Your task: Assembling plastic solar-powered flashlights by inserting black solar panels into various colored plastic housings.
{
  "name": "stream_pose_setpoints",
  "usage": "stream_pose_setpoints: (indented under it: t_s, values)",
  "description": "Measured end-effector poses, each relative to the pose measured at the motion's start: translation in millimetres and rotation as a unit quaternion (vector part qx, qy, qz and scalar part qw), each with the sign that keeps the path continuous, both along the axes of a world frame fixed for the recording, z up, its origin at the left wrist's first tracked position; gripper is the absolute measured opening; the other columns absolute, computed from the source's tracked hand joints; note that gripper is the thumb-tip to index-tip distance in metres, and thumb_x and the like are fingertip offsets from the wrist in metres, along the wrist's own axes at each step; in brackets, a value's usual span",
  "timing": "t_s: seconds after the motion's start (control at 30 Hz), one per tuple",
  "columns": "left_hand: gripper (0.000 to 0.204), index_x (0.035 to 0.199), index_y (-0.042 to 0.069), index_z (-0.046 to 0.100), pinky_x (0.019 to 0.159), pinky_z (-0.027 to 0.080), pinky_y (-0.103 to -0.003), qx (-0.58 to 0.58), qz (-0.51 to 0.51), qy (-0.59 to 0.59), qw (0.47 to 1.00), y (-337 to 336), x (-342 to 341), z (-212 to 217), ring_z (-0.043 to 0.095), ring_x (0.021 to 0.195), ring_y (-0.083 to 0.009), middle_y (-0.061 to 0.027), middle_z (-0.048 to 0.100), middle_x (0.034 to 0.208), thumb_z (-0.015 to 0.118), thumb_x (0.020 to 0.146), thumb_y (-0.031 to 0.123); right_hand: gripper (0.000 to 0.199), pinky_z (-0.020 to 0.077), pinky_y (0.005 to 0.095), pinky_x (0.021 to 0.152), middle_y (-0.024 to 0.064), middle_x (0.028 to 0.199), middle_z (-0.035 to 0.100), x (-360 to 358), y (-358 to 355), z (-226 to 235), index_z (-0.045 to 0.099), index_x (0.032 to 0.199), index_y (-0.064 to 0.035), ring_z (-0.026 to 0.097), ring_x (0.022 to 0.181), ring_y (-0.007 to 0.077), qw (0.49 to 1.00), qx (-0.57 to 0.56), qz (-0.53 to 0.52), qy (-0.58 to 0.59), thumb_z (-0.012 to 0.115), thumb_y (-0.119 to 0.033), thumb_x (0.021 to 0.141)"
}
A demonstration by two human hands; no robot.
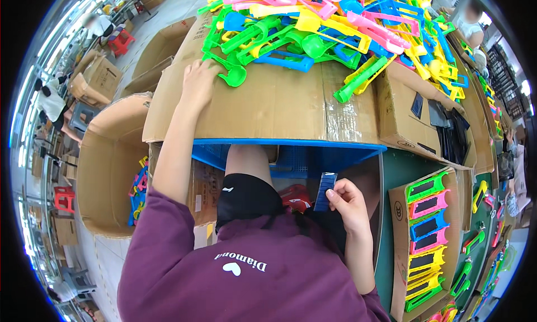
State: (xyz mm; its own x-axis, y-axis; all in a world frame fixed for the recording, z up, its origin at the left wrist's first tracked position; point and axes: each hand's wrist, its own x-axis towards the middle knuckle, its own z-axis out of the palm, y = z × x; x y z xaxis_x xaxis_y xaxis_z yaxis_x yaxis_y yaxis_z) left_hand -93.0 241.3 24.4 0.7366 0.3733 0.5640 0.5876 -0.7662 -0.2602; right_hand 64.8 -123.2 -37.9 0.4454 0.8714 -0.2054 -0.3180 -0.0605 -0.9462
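My left hand (200,82) is at the left edge of the cardboard-covered table, its fingers bent over the handle of a green plastic piece (234,74) with a round, spoon-like cup. The fingertips are partly hidden. In front of my lap, my right hand (348,201) pinches a small dark blue, shiny strip (324,191) between thumb and fingers, holding it upright. Beyond the left hand rises a large heap of plastic pieces (313,34) in green, yellow, pink and blue. One green piece (361,80) lies near the heap's front.
On the right, a carton (398,221) holds a row of coloured frames with dark panels. Behind it, an open box (408,106) contains black sheets. A deep carton (109,154) with coloured pieces stands left. Below the tabletop is a blue crate (291,143). Other people work farther off.
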Motion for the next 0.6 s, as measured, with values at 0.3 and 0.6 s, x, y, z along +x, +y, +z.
stream_pose_setpoints:
  t_s: [0.3,0.6]
  values:
    - [0.016,0.092,0.009,0.044,0.045,0.032,-0.019,-0.695,-0.180,-0.398,0.571,-105.6,31.5,18.5,0.040,0.055,-0.0076,-0.0004,0.044,0.071,0.042,0.089,0.024,0.009,0.0400,0.0178,0.046,0.0017,0.065,0.052,-3.1,-19.8,27.4,0.047,0.077,-0.0043,0.049,0.053,0.0062,0.977,0.063,-0.199,-0.036,0.054,-0.005,0.082]
    - [0.024,0.095,0.006,0.045,0.053,0.035,-0.017,-0.824,-0.223,-0.365,0.370,-235.0,76.3,5.8,0.040,0.061,-0.0047,0.0011,0.044,0.073,0.031,0.093,0.025,0.015,0.0377,0.0172,0.044,0.0000,0.054,0.050,-28.7,32.6,73.1,0.048,0.076,-0.0026,0.045,0.047,0.0020,0.911,0.033,-0.239,-0.335,0.061,-0.009,0.079]
